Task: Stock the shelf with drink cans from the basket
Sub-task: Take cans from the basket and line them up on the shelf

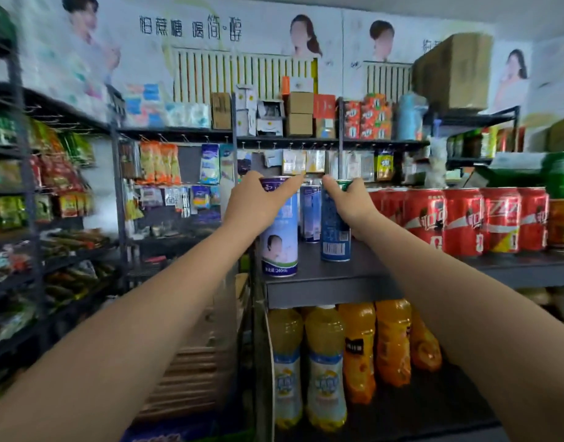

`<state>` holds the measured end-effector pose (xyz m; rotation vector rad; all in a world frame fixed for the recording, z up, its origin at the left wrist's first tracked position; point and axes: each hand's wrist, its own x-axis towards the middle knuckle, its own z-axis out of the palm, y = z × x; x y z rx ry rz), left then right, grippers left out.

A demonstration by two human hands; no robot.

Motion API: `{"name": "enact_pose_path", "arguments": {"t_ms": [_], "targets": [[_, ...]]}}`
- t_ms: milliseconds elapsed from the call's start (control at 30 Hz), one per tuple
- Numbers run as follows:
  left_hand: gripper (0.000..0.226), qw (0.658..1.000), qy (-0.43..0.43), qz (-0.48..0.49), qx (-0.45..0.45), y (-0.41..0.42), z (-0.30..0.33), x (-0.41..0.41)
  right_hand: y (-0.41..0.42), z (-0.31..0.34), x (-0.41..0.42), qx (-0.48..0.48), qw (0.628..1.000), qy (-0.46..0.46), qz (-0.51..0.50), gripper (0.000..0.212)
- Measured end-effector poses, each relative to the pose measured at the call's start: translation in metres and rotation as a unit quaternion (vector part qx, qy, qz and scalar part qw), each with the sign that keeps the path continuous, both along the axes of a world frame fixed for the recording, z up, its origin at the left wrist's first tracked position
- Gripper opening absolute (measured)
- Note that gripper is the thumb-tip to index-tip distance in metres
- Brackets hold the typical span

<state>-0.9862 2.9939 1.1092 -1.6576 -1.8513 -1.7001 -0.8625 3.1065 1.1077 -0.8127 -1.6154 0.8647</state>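
Note:
My left hand [258,202] grips the top of a tall pale-blue can with a purple band [280,247], standing at the left front corner of the dark shelf [338,291]. My right hand [347,202] is wrapped around the upper part of a darker blue can [335,240], which stands upright on the shelf just to the right. Behind and between them stands another pale-blue can [310,212]. The basket is not in view.
A row of red cans [459,221] fills the same shelf to the right, with a gold can [563,223] at the far right. Orange and yellow drink bottles [354,358] stand on the shelf below. Snack racks [51,202] line the left side.

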Motion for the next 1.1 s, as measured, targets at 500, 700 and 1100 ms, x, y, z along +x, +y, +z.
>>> {"name": "enact_pose_path", "arguments": {"t_ms": [500, 700, 1100], "targets": [[0.021, 0.953, 0.081, -0.188, -0.222, 0.016, -0.037, -0.005, -0.018, -0.006, 0.063, 0.110, 0.983, -0.138, 0.050, 0.030], [0.046, 0.942, 0.193, -0.144, -0.235, 0.042, -0.031, 0.031, -0.036, 0.004, 0.065, 0.117, 0.980, -0.159, 0.004, 0.061], [0.073, 0.953, -0.065, -0.191, -0.227, 0.093, -0.020, 0.021, -0.007, -0.004, 0.083, 0.112, 0.968, -0.172, -0.146, 0.068]]}}
